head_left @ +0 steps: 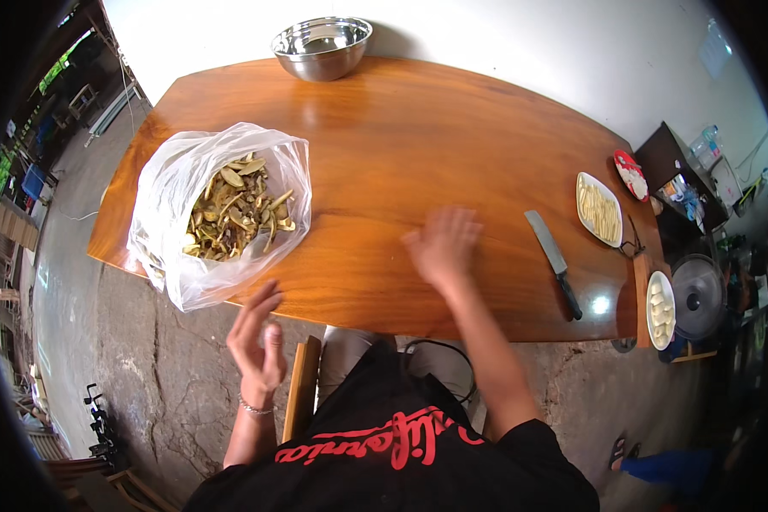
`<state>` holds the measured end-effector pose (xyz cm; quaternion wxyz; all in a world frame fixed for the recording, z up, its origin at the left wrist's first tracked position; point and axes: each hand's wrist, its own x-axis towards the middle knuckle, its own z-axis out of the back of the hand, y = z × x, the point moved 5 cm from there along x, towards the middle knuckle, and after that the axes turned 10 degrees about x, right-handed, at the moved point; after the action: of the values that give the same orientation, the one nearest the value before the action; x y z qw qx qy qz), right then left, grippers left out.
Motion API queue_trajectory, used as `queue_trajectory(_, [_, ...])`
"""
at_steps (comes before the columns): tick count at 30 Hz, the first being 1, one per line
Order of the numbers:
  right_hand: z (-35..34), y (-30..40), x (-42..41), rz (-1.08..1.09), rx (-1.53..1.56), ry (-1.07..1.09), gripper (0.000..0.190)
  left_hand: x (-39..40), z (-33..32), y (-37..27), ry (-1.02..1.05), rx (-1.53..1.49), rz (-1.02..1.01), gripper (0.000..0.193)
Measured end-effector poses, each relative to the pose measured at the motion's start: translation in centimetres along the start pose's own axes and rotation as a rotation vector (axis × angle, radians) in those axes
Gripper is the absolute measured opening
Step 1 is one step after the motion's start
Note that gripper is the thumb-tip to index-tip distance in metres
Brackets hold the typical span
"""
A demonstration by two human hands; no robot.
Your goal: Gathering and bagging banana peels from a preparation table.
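Observation:
My left hand (258,342) is raised just off the table's near edge, beside a clear plastic bag (166,192); its fingers are apart and it holds nothing. Inside the open bag lies a heap of brownish-green peels (237,214). Over the middle of the wooden table (384,153) is my right hand (446,246), slightly blurred, palm down with spread fingers and nothing in it. To its right lies a kitchen knife (552,256) with a black handle, the handle towards the near edge. A white plate of pale cut strips (599,210) rests farther right.
A steel bowl (322,50) stands at the far edge by the white wall. At the right are a red plate with white contents (631,175), dark-framed glasses (632,246) and an oval dish of pale peeled pieces (661,310). Part of another person's leg (665,467) shows at lower right.

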<state>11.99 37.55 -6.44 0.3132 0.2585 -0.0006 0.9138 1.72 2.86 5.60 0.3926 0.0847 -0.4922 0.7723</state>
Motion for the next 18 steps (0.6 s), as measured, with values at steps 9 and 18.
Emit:
queue_trajectory(9, [4.6, 14.9, -5.5, 0.329, 1.539, 0.871, 0.036, 2.9, 0.2, -5.7, 0.004, 0.068, -0.446, 0.05])
queue_trajectory(18, [6.4, -4.8, -5.1, -0.088, 0.794, 0.035, 0.044, -1.0, 2.3, 2.9, -0.024, 0.24, 0.019, 0.023])
